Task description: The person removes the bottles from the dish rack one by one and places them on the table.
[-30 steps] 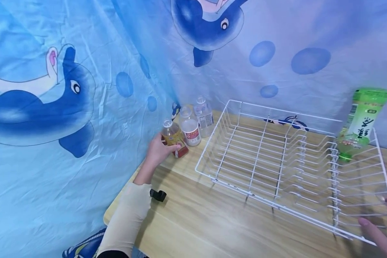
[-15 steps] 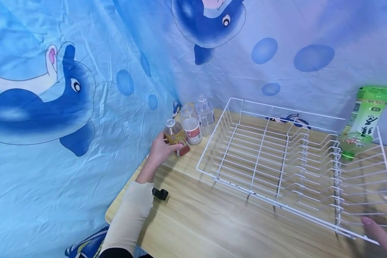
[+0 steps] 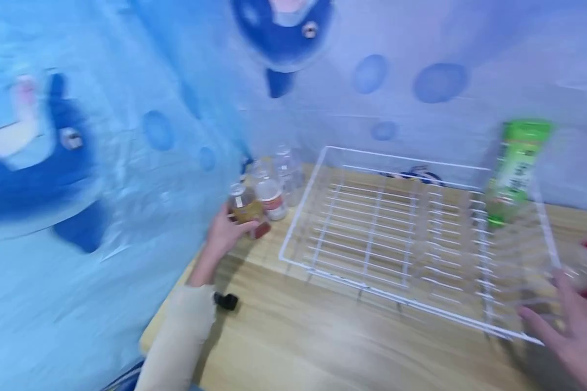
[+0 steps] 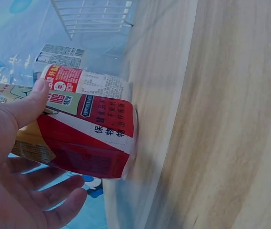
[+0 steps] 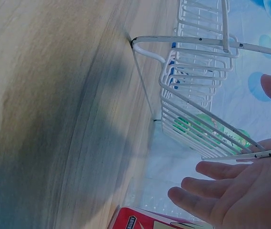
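Note:
My left hand [image 3: 225,232] is at the table's left, with its thumb on the label of a red-and-yellow drink bottle [image 4: 90,131] and fingers reaching behind it. The bottle stands upright; its far side is hidden. Ring and little fingers hang free of it in the left wrist view. At the right, my right hand [image 3: 574,331] is spread around the near right rim of a white wire dish rack [image 3: 391,296]. That rim passes between the thumb and the straight fingers [image 5: 216,186]. Close by, a partly visible bottle with a red label [image 5: 149,220] lies outside the rack.
Two clear bottles, one with a red-and-white label [image 3: 271,198] and one plainer [image 3: 288,174], stand behind the left bottle. A green bottle [image 3: 516,168] is upside down in the rack's right side. A printed blue curtain [image 3: 127,179] encloses the wooden table [image 3: 293,336].
The head view has swung right, so the scene shifts left and blurs. More of my right hand and a bottle at the right edge now show. My left hand stays at the same bottle.

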Action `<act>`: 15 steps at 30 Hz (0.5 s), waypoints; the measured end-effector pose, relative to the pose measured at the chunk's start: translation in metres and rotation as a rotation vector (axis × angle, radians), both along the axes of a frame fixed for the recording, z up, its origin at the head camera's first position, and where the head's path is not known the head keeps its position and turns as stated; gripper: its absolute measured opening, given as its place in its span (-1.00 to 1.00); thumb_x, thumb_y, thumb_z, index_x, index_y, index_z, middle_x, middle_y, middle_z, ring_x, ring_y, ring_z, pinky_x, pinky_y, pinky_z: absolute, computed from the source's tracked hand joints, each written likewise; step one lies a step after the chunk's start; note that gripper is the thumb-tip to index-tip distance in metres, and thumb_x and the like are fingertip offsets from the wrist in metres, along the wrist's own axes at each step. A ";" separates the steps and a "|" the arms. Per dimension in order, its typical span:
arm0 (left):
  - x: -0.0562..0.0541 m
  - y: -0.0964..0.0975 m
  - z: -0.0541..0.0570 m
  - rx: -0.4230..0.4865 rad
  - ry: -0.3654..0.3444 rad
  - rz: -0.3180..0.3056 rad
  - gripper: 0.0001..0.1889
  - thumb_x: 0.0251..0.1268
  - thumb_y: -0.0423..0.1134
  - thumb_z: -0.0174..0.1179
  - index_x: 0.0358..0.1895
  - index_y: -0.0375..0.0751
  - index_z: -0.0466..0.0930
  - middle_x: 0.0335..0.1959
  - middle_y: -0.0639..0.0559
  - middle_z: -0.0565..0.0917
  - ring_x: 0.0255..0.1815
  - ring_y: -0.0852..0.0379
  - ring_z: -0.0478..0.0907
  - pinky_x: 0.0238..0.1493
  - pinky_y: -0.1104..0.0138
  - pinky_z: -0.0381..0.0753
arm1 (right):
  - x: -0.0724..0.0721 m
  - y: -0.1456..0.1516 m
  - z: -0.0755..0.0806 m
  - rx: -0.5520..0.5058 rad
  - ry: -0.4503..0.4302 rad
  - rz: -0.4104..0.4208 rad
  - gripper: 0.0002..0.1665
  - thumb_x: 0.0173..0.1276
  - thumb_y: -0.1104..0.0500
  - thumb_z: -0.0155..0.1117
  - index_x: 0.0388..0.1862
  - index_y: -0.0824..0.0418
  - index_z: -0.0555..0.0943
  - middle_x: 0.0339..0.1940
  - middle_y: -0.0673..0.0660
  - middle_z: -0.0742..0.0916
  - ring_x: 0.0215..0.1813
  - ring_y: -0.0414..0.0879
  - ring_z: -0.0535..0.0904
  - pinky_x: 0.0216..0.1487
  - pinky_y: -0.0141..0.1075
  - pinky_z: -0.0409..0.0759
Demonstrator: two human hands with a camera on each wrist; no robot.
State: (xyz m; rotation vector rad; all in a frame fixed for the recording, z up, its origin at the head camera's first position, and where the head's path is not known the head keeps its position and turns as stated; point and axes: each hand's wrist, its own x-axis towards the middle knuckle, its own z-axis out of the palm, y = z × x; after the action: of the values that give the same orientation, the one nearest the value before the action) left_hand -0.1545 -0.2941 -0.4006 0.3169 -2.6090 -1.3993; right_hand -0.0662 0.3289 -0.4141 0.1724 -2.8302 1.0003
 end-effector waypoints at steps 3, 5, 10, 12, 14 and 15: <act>0.038 -0.035 0.012 -0.069 0.028 0.104 0.06 0.09 -0.08 0.55 0.57 -0.24 0.06 0.41 -0.38 0.35 0.37 -0.31 0.37 0.30 -0.11 0.43 | -0.019 -0.036 0.013 -0.039 -0.155 0.111 0.15 0.54 -0.01 0.18 0.63 0.22 -0.44 0.57 0.58 -0.11 0.48 0.64 -0.22 0.38 0.49 -0.29; 0.065 -0.048 0.024 -0.154 0.036 0.204 0.19 0.10 0.00 0.54 0.63 -0.21 -0.15 0.56 -0.36 0.09 0.53 -0.31 0.10 0.43 -0.19 0.19 | -0.032 -0.056 0.017 -0.066 -0.142 0.184 0.15 0.52 -0.01 0.21 0.65 0.17 -0.40 0.61 0.49 -0.12 0.51 0.59 -0.20 0.40 0.47 -0.28; 0.094 -0.035 0.060 -0.429 0.393 0.283 0.29 -0.01 0.22 0.52 0.65 -0.12 -0.18 0.65 -0.16 -0.23 0.63 -0.17 -0.39 0.53 -0.21 -0.26 | -0.046 -0.082 0.026 -0.061 -0.130 0.239 0.16 0.50 -0.06 0.23 0.66 0.11 -0.37 0.64 0.36 -0.16 0.56 0.51 -0.23 0.43 0.43 -0.23; 0.091 -0.021 0.073 -0.566 0.623 0.224 0.20 0.01 0.33 0.44 0.60 -0.18 -0.01 0.64 -0.19 -0.11 0.62 -0.20 -0.32 0.53 -0.21 -0.25 | -0.047 -0.087 0.026 -0.058 -0.137 0.241 0.16 0.50 -0.08 0.24 0.67 0.11 -0.35 0.64 0.38 -0.14 0.57 0.50 -0.21 0.42 0.45 -0.19; 0.083 -0.006 0.082 -0.655 0.821 0.133 0.15 0.06 0.43 0.33 0.52 -0.30 0.10 0.59 -0.28 0.02 0.59 -0.33 -0.21 0.51 -0.24 -0.22 | -0.045 -0.091 0.025 -0.056 -0.143 0.239 0.15 0.50 -0.08 0.23 0.67 0.14 -0.34 0.64 0.41 -0.12 0.56 0.50 -0.20 0.42 0.45 -0.16; 0.078 0.001 0.086 -0.680 0.890 0.087 0.12 0.09 0.45 0.28 0.49 -0.33 0.13 0.57 -0.31 0.05 0.56 -0.39 -0.16 0.50 -0.26 -0.20 | -0.044 -0.092 0.024 -0.056 -0.147 0.235 0.15 0.50 -0.09 0.23 0.67 0.14 -0.34 0.63 0.43 -0.10 0.56 0.51 -0.18 0.41 0.45 -0.14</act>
State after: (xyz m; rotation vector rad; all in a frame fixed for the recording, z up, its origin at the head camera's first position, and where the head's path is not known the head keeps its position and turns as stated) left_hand -0.0770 -0.2927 -0.3148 -0.2380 -2.0664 -0.3787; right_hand -0.1099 0.2370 -0.3902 0.4519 -2.9611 1.1828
